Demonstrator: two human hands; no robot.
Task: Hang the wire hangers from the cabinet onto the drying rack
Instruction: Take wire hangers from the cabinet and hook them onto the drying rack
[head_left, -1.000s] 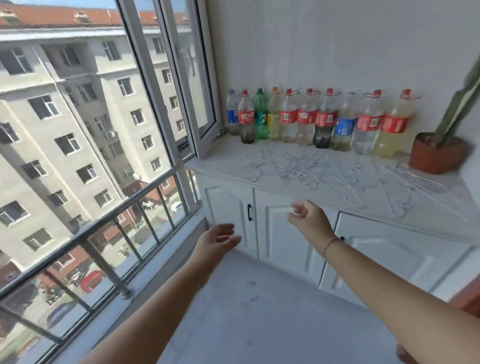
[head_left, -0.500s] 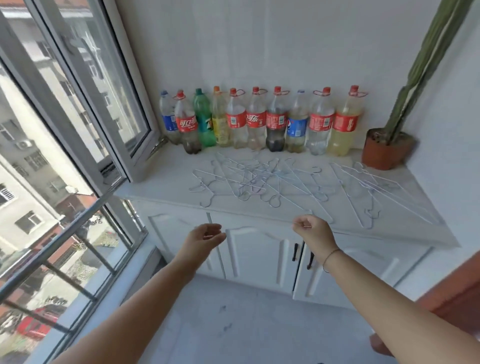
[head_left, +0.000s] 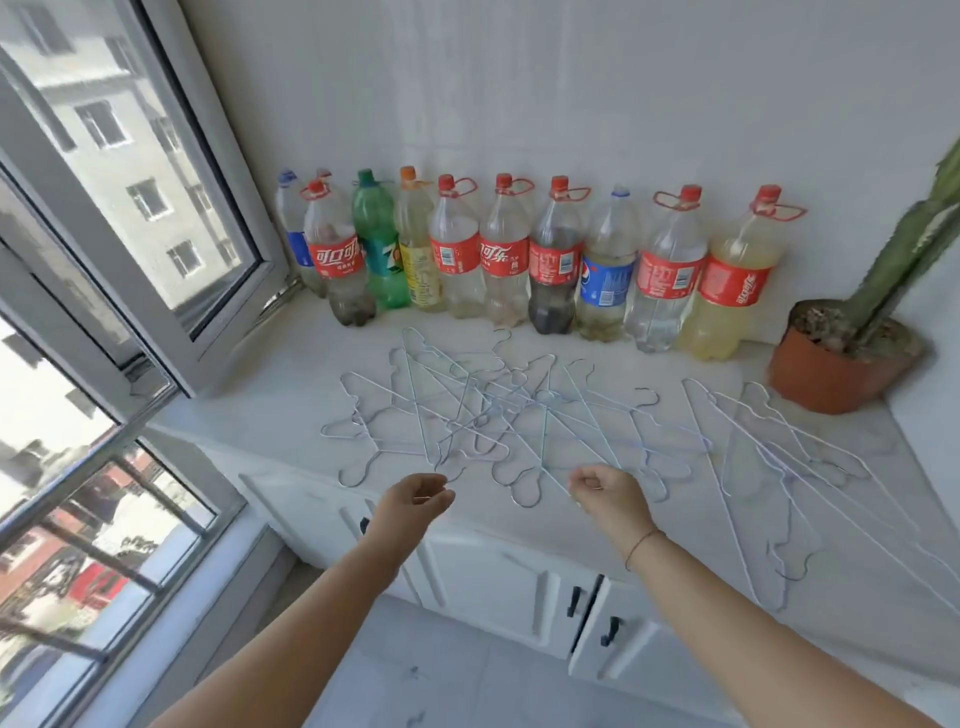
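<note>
Several silver wire hangers (head_left: 498, 415) lie tangled on the white cabinet top (head_left: 270, 395), and a second bunch of wire hangers (head_left: 789, 467) spreads to the right. My left hand (head_left: 415, 501) hovers at the cabinet's front edge with loosely curled fingers, holding nothing I can make out. My right hand (head_left: 608, 493) is over the front hooks of the pile, fingers curled down; whether it touches a hanger is unclear. No drying rack is in view.
A row of plastic soda bottles (head_left: 498, 249) lines the back wall. A potted cactus (head_left: 836, 358) stands at the right. An open window sash (head_left: 171, 208) juts over the cabinet's left end, with a balcony railing (head_left: 104, 467) below. Cabinet doors (head_left: 498, 577) are closed.
The view has swung right and closer to the cabinet. Both hands have moved forward from mid-air up to the cabinet's front edge, near the hanger hooks.
</note>
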